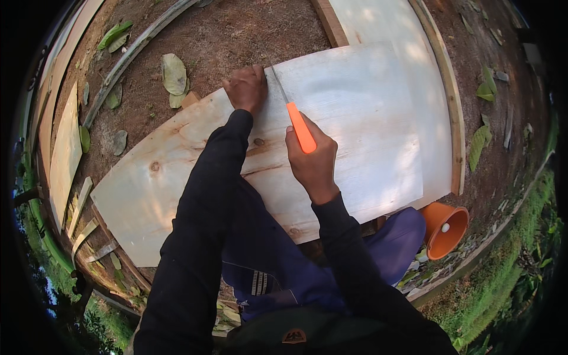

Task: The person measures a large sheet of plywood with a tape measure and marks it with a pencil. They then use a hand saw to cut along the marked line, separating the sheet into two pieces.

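Gripping a saw (302, 128) at the far edge of a pale wooden sheet (183, 157)

Clamps the right hand (313, 157) around the saw's orange handle, over the middle of the sheet. Points the thin blade (278, 78) forward and slightly left, to the sheet's far edge. Sets the left hand (245, 90) at that same edge, just left of the blade; cannot tell whether clamped on the wood or merely pressing down. Bends over the sheet in black sleeves (201, 183) and blue trousers (402, 236), with one knee beside an orange bucket (454, 239). Has a second pale sheet (435, 112) at the upper right, partly covered by the first and bordered by a wooden batten (457, 142). Faces brown soil (248, 35) scattered with leaves (174, 74).
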Motion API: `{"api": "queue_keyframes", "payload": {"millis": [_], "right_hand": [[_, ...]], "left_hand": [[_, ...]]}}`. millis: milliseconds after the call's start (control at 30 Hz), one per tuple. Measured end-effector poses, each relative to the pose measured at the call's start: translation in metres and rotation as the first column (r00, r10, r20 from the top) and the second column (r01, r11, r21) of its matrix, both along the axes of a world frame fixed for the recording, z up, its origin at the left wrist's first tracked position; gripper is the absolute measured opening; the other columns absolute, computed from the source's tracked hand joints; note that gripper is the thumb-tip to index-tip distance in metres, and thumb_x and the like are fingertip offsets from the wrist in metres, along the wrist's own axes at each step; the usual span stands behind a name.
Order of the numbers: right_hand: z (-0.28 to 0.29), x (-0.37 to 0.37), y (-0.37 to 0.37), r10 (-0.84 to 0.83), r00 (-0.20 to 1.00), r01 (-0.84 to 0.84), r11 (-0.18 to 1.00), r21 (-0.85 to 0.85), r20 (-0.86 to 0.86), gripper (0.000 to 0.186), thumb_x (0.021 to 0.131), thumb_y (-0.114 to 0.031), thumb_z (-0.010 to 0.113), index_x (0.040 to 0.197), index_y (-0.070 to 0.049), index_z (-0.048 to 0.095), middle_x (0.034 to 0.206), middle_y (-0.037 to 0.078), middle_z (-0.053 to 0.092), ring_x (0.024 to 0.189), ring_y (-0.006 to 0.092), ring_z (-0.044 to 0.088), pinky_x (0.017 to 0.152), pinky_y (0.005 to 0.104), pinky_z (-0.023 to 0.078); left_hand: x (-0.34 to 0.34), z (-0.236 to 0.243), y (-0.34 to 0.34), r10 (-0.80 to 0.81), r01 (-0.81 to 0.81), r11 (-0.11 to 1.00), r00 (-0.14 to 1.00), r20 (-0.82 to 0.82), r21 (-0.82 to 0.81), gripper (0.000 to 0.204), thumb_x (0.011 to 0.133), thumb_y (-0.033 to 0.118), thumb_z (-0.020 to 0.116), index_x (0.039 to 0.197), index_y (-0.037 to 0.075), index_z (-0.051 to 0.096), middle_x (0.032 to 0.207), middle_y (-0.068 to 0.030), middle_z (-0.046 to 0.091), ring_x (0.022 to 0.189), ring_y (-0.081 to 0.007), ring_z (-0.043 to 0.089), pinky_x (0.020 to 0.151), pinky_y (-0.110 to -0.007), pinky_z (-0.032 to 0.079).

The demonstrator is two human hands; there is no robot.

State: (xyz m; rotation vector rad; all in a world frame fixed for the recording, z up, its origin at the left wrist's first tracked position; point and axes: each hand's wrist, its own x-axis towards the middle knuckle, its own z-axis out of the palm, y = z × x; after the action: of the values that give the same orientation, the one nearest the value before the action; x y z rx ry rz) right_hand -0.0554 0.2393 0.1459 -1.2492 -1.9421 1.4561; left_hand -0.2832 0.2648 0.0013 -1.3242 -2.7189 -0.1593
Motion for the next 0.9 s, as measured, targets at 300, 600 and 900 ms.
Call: {"api": "queue_keyframes", "payload": {"millis": [300, 600, 900], "right_hand": [[0.0, 0.059, -0.05, -0.049, 0.996, 0.057, 0.993, 0.1, -0.076, 0.042, 0.092, -0.001, 0.069, 0.132, 0.009, 0.065, 0.098, 0.023, 0.077, 0.078, 0.0216, 0.076, 0.072, 0.0334, 0.06], [0.007, 0.104, -0.075, 0.018, 0.996, -0.001, 0.982, 0.19, -0.084, 0.042, 0.094, -0.001, 0.066, 0.134, 0.013, 0.063, 0.102, 0.022, 0.078, 0.078, 0.022, 0.076, 0.076, 0.0303, 0.06], [-0.017, 0.073, -0.061, -0.012, 0.994, 0.03, 0.984, 0.174, -0.107, 0.04, 0.092, -0.002, 0.07, 0.131, 0.011, 0.065, 0.101, 0.024, 0.077, 0.084, 0.0227, 0.078, 0.074, 0.0326, 0.061]], "left_hand": [[0.002, -0.003, -0.003, 0.034, -0.035, 0.999, 0.999, 0.007, 0.022, 0.02, 0.099, 0.027, 0.056, 0.087, 0.017, 0.069, 0.089, -0.0041, 0.074, 0.094, -0.0281, 0.068, 0.086, -0.054, 0.043], [-0.011, 0.008, 0.002, 0.093, -0.101, 0.99, 0.993, 0.073, 0.102, 0.02, 0.098, 0.027, 0.057, 0.085, 0.017, 0.069, 0.091, -0.004, 0.074, 0.094, -0.0276, 0.068, 0.082, -0.051, 0.044], [-0.002, 0.006, -0.011, 0.038, -0.047, 0.994, 0.996, 0.085, 0.096, 0.015, 0.096, 0.022, 0.059, 0.084, 0.017, 0.066, 0.085, -0.0043, 0.071, 0.094, -0.0269, 0.068, 0.08, -0.049, 0.043]]}}
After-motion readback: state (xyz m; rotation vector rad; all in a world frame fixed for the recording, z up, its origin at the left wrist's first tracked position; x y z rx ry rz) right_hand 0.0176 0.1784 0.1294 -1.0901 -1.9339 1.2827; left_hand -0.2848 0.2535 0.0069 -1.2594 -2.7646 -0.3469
